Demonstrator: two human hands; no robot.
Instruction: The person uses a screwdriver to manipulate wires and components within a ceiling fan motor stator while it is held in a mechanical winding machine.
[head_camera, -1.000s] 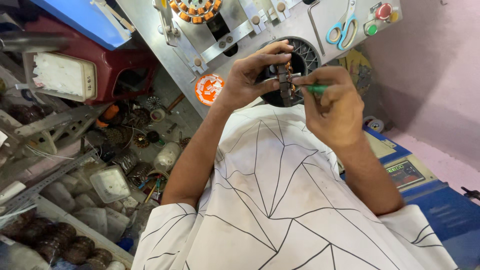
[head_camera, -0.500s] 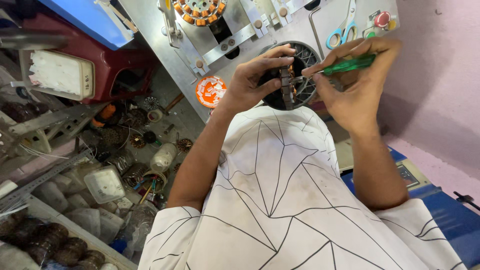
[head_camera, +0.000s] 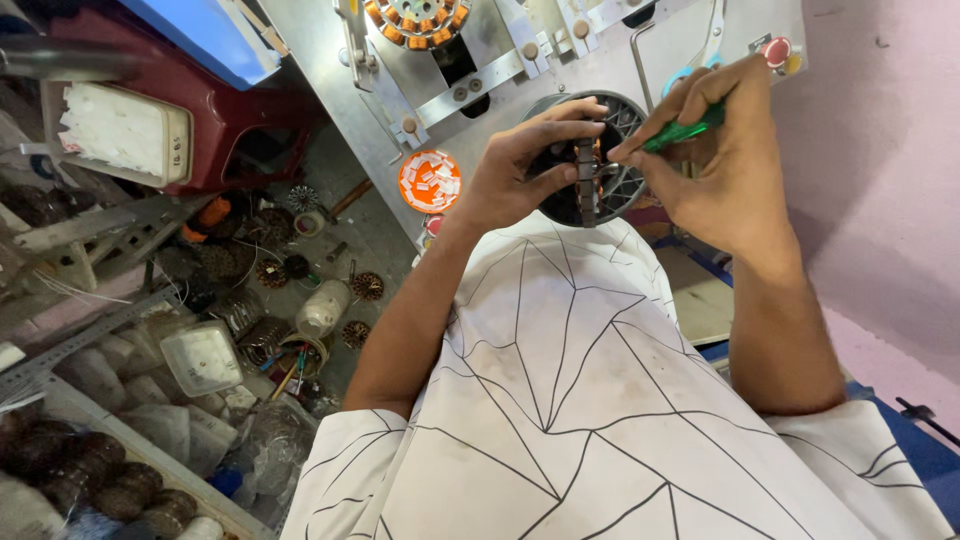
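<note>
Two hands, left (head_camera: 515, 170) gripping round ribbed stator (head_camera: 590, 165), right (head_camera: 715, 150) w/ green tool (head_camera: 685, 130)

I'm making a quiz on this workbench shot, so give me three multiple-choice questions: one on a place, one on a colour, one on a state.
1. Where is the orange dish?
A. left of the left hand
B. on the shirt
C. in the right hand

2. What colour is the tool in the right hand?
A. red
B. green
C. yellow

3. How is the stator held?
A. lying on the floor
B. pinched in the left hand's fingers
C. clamped in a vice

Answers: 1 A, it lies beside the left wrist; 2 B, its handle shows green; 3 B, the fingers wrap its rim.
</note>
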